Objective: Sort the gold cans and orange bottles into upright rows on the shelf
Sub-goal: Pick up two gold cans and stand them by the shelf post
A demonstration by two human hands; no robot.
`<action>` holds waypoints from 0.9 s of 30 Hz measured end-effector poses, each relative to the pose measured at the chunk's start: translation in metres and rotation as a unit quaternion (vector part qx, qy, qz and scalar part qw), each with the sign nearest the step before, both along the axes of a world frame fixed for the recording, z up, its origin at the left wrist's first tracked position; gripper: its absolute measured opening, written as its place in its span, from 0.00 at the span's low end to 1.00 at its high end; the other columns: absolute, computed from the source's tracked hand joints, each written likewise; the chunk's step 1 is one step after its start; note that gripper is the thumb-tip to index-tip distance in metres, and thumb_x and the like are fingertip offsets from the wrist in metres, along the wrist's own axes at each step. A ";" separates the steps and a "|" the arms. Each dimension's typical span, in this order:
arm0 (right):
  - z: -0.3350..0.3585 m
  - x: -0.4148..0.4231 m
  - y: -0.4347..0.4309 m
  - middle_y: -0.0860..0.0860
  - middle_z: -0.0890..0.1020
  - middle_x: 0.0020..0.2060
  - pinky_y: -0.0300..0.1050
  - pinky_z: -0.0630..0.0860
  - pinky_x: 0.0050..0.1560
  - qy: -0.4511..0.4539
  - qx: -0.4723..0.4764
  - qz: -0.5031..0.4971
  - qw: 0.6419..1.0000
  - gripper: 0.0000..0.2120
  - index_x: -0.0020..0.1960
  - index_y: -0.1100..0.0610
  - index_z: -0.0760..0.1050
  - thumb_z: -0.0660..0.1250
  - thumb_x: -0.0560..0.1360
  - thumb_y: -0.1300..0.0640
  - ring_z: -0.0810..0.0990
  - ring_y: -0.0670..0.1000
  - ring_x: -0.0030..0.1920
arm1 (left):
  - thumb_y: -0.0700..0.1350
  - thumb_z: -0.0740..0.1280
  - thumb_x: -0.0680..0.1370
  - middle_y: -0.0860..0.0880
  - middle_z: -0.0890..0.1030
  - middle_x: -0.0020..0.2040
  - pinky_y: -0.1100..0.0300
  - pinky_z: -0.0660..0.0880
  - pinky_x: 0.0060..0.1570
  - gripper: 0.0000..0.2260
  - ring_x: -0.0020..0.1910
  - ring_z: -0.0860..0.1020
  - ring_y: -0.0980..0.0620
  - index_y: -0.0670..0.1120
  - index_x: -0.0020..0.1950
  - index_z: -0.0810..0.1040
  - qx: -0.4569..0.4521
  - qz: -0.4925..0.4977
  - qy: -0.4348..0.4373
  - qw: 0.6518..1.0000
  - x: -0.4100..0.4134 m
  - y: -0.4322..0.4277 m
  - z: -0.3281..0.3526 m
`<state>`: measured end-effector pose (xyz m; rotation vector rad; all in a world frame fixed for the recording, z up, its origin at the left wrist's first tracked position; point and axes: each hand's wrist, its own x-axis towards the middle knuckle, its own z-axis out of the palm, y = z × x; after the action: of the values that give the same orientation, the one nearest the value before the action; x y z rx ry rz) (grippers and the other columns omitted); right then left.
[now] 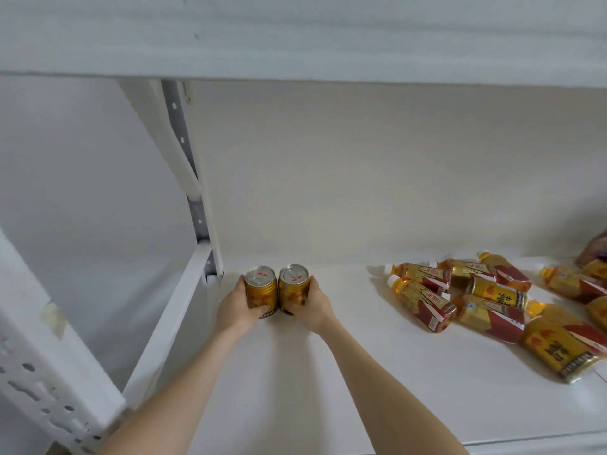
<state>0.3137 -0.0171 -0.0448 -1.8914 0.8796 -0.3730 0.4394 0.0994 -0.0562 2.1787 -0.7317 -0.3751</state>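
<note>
Two gold cans stand upright side by side near the back left corner of the white shelf [361, 372]. My left hand [237, 307] wraps the left gold can [261, 290]. My right hand [312, 307] wraps the right gold can [293, 287]. The two cans touch each other. At the right, several orange bottles [422, 298] lie on their sides in a jumble, mixed with gold cans lying flat [497, 292].
A white metal upright [200, 205] with holes borders the shelf on the left. The upper shelf board [295, 44] hangs overhead. A dark purple package [596, 247] shows at the right edge. Another large gold can [558, 349] lies near the front right.
</note>
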 end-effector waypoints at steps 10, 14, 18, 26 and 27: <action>0.028 -0.073 0.025 0.53 0.54 0.77 0.57 0.56 0.73 0.207 -0.314 0.035 0.926 0.34 0.77 0.50 0.46 0.55 0.77 0.39 0.54 0.55 0.76 | 0.60 0.58 0.78 0.45 0.62 0.76 0.47 0.61 0.70 0.30 0.74 0.60 0.43 0.48 0.76 0.57 0.186 -0.084 -0.272 0.940 -0.036 0.050 0.035; 0.030 -0.119 0.037 0.53 0.53 0.77 0.61 0.49 0.74 0.215 -0.389 0.031 0.895 0.33 0.76 0.50 0.50 0.48 0.76 0.36 0.51 0.55 0.77 | 0.60 0.59 0.77 0.47 0.60 0.77 0.41 0.57 0.70 0.29 0.75 0.58 0.43 0.50 0.75 0.61 0.176 -0.124 -0.328 0.920 -0.064 0.065 0.040; 0.030 -0.162 0.042 0.53 0.58 0.76 0.64 0.52 0.72 0.231 -0.429 0.009 0.873 0.35 0.75 0.51 0.55 0.44 0.73 0.34 0.55 0.56 0.76 | 0.58 0.67 0.73 0.45 0.70 0.72 0.36 0.67 0.63 0.27 0.70 0.68 0.40 0.48 0.69 0.71 0.140 -0.161 -0.398 0.892 -0.092 0.068 0.045; 0.030 -0.237 0.033 0.53 0.64 0.74 0.64 0.53 0.71 0.248 -0.443 -0.053 0.860 0.34 0.74 0.51 0.59 0.50 0.74 0.34 0.60 0.55 0.75 | 0.59 0.63 0.73 0.47 0.75 0.67 0.40 0.68 0.63 0.23 0.68 0.71 0.43 0.50 0.63 0.74 0.079 -0.193 -0.444 0.871 -0.163 0.053 0.054; 0.030 -0.246 0.029 0.53 0.63 0.74 0.65 0.54 0.71 0.247 -0.444 -0.058 0.859 0.34 0.74 0.51 0.59 0.50 0.74 0.34 0.60 0.55 0.75 | 0.59 0.65 0.73 0.47 0.75 0.67 0.40 0.69 0.63 0.23 0.68 0.71 0.43 0.49 0.64 0.74 0.075 -0.194 -0.444 0.872 -0.172 0.049 0.054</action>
<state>0.0676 0.0122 -0.0146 -2.8807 1.3029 -0.4113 0.2676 0.1483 -0.0017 2.2991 -1.7004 0.4493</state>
